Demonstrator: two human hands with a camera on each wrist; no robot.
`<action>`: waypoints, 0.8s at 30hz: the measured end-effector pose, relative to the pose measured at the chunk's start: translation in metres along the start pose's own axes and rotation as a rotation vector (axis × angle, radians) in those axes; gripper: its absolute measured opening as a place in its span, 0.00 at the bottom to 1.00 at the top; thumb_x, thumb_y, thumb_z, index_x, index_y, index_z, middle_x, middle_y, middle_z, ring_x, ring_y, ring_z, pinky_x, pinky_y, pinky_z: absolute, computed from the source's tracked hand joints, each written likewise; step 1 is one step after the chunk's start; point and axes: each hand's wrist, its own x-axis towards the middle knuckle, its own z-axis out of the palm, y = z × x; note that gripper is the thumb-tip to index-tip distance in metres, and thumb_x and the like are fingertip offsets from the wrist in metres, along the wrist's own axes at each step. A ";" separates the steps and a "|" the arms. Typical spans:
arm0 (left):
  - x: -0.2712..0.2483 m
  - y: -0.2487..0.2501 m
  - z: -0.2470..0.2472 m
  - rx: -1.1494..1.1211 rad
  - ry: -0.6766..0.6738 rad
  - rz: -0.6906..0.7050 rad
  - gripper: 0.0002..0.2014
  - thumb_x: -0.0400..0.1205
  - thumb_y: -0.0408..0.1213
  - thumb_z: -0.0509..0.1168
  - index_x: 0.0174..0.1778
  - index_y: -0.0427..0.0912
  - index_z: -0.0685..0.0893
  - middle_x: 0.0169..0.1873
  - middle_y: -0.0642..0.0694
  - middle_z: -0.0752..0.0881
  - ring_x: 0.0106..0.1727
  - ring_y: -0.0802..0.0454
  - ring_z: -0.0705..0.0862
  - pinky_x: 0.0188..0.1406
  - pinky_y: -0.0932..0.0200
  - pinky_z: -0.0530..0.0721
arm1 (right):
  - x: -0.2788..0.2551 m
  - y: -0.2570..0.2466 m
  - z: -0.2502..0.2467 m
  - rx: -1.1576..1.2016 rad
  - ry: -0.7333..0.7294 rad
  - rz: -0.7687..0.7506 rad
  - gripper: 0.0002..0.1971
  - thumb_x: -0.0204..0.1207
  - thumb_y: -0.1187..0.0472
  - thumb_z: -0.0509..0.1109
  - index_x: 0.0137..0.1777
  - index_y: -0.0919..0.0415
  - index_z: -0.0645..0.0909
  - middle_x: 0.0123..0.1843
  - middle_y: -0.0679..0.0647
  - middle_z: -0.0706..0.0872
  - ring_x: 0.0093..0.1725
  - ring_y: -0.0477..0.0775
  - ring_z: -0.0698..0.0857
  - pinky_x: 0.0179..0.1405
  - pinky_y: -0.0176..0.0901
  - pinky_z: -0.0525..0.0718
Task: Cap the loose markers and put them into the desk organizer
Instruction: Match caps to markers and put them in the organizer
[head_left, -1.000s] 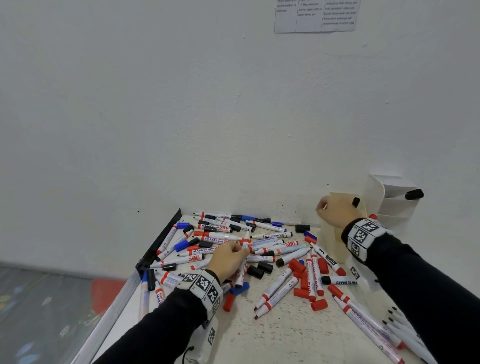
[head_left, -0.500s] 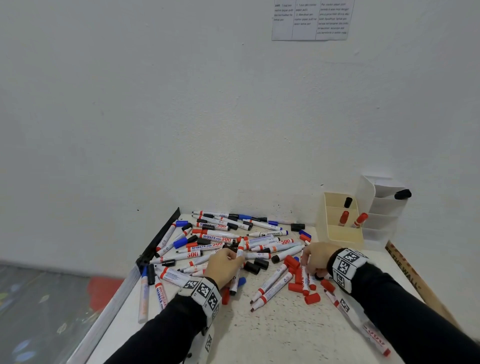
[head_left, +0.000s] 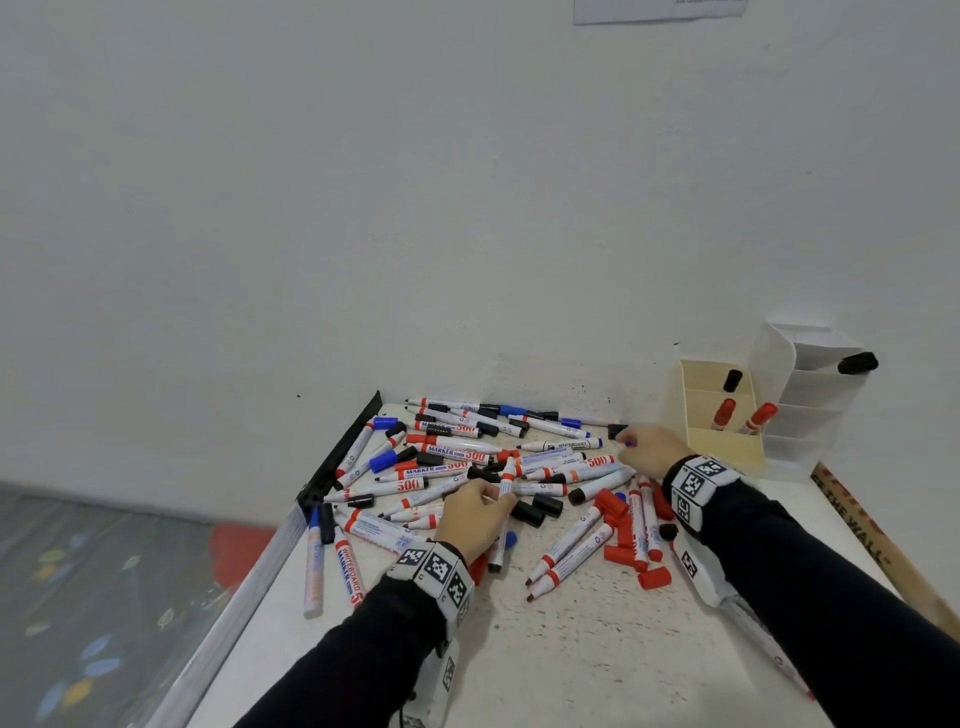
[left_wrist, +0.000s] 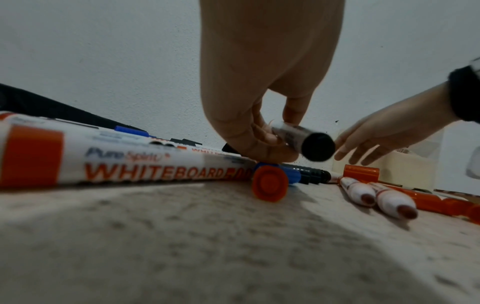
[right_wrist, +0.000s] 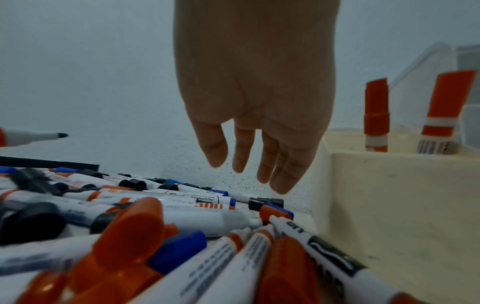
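Markers (head_left: 467, 462) mostly loose, heaped mid-frame on counter (head_left: 597, 649), many uncapped, caps scattered among them. Desk organizer (head_left: 727, 441) at right edge against wall, holding only three capped markers. Left hand (head_left: 475, 514) pinching one red-banded marker (head_left: 506, 475) above heap. Right hand (head_left: 647, 449) empty, fingers relaxed and extended, reaching toward black cap (head_left: 617, 431). Judged barely begun; bulk remaining.

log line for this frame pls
left hand: pinches black-ended marker | right hand: open, empty, over marker pile | organizer: three capped markers in
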 end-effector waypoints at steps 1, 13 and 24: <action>0.000 0.000 0.000 -0.006 -0.002 -0.004 0.10 0.83 0.47 0.62 0.52 0.45 0.78 0.37 0.53 0.80 0.33 0.61 0.77 0.30 0.69 0.73 | 0.004 -0.002 0.001 -0.005 -0.003 0.008 0.20 0.80 0.63 0.61 0.73 0.61 0.73 0.73 0.58 0.76 0.70 0.56 0.75 0.68 0.42 0.71; 0.007 -0.007 0.004 -0.055 -0.019 -0.025 0.08 0.82 0.46 0.62 0.45 0.45 0.77 0.33 0.54 0.77 0.32 0.62 0.75 0.33 0.66 0.73 | 0.049 -0.011 0.023 -0.205 -0.098 0.113 0.27 0.81 0.49 0.57 0.80 0.48 0.60 0.79 0.58 0.67 0.75 0.61 0.71 0.75 0.55 0.67; 0.010 -0.009 0.006 -0.066 -0.028 -0.041 0.08 0.82 0.46 0.63 0.41 0.46 0.76 0.32 0.53 0.77 0.30 0.60 0.75 0.32 0.65 0.74 | 0.051 -0.019 0.022 -0.281 -0.099 0.102 0.22 0.85 0.50 0.49 0.75 0.55 0.69 0.78 0.56 0.70 0.75 0.57 0.70 0.75 0.47 0.66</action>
